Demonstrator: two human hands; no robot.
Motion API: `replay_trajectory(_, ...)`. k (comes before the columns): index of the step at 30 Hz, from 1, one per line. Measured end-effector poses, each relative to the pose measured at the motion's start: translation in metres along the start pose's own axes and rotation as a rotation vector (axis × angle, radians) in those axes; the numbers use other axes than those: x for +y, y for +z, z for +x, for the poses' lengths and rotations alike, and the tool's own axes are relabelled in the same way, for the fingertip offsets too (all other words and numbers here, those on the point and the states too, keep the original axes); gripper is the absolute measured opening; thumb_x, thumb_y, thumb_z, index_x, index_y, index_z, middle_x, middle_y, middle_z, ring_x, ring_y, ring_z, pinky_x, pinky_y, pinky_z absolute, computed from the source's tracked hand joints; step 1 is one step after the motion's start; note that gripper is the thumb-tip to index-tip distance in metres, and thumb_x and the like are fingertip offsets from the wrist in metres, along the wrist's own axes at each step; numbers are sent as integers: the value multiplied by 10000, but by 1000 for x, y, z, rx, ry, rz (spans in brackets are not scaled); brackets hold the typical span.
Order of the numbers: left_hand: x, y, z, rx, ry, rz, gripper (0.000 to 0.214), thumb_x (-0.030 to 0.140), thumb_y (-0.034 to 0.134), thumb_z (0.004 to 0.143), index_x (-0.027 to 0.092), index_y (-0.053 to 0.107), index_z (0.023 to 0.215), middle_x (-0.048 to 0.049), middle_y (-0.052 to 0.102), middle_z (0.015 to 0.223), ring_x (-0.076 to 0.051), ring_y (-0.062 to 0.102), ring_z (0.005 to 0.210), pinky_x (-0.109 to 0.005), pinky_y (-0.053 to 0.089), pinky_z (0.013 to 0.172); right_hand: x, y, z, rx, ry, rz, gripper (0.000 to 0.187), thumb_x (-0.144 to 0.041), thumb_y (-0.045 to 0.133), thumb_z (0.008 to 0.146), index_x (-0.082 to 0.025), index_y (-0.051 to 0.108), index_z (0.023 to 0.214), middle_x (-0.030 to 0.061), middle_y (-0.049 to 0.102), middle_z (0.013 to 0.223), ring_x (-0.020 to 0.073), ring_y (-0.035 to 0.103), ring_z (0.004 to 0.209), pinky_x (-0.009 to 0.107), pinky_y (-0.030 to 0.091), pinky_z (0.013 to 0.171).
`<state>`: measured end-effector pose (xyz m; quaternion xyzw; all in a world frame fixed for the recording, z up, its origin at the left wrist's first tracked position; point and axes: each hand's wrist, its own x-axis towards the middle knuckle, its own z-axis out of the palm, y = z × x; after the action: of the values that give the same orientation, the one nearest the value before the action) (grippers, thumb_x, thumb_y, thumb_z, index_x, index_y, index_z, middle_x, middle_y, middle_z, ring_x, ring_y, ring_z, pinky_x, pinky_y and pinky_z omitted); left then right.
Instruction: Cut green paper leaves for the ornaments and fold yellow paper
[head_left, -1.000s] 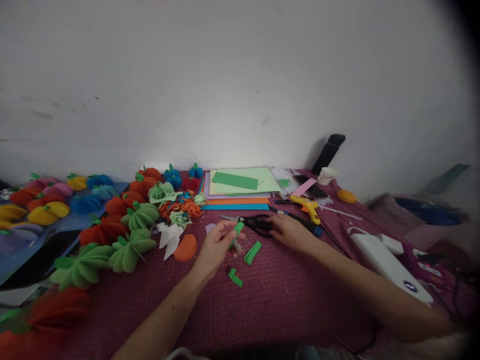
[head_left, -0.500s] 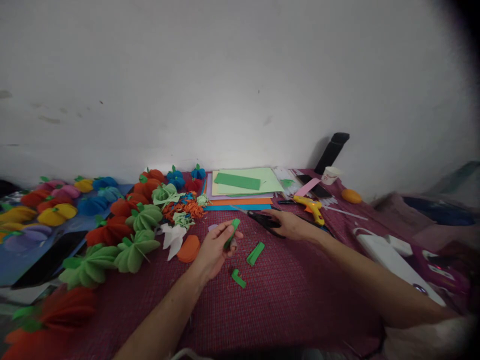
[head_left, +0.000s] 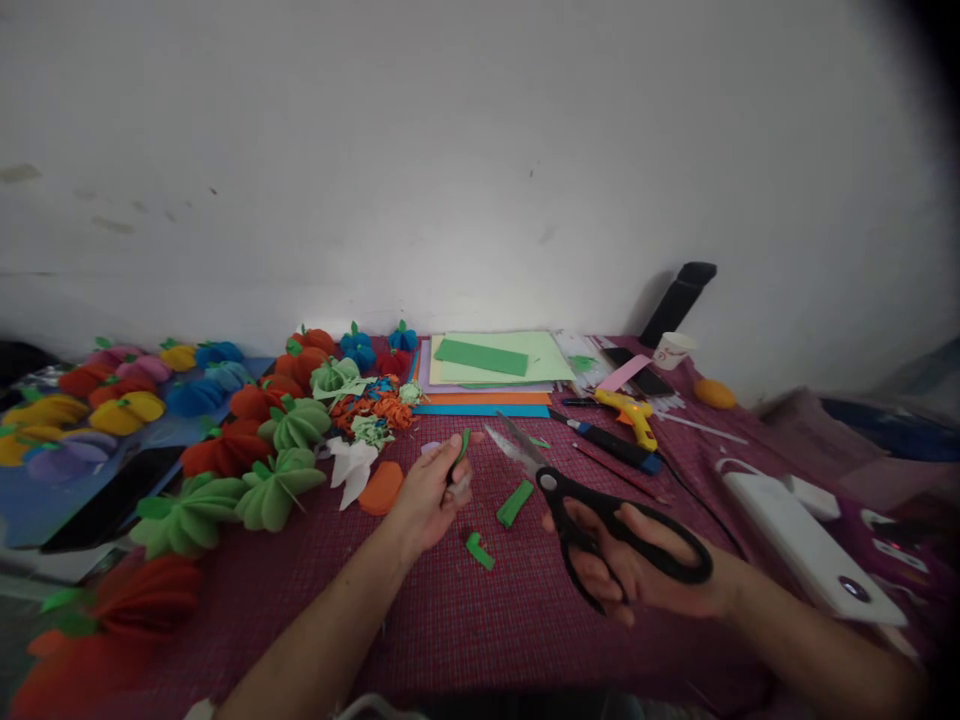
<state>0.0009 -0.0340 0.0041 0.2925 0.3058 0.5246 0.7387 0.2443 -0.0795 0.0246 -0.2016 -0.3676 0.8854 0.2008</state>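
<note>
My left hand [head_left: 429,495] is closed in a pinch on a small folded green paper strip [head_left: 459,450], held upright above the maroon checked cloth [head_left: 480,620]. My right hand [head_left: 630,570] grips black-handled scissors [head_left: 600,520], lifted off the cloth with the blades slightly apart and pointing up-left toward the strip. Two loose green paper pieces, one longer [head_left: 514,502] and one shorter [head_left: 480,551], lie on the cloth between my hands.
Many paper pumpkins in green [head_left: 279,488], orange, yellow and blue fill the left side. Stacked coloured sheets [head_left: 495,370] lie at the back. A yellow glue gun [head_left: 634,415], a utility knife [head_left: 611,445], a paper cup [head_left: 673,350] and a white power bank [head_left: 810,545] sit to the right.
My right hand picked the scissors up from the cloth near the paper stack and drew them toward me and to the right. The left hand kept hold of the green strip.
</note>
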Motion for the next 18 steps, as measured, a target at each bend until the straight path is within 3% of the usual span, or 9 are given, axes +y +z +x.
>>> replay_trajectory(8, -3, 1, 0, 22, 37, 26, 337, 391, 600, 755, 170, 379, 628, 87, 372, 472, -17, 240, 355, -150, 156, 338, 7, 1, 5, -32, 17, 16, 521, -564, 448, 792, -196, 465, 1160, 20, 444, 734, 115, 437, 622, 236, 413, 536)
replay_trajectory(18, -4, 3, 0, 22, 40, 76, 356, 422, 601, 739, 170, 381, 617, 86, 375, 469, -17, 252, 352, -146, 189, 337, 2, 4, 7, -13, 29, -28, 518, -558, 410, 818, -179, 440, 1171, 9, 440, 724, 103, 432, 615, 225, 420, 543)
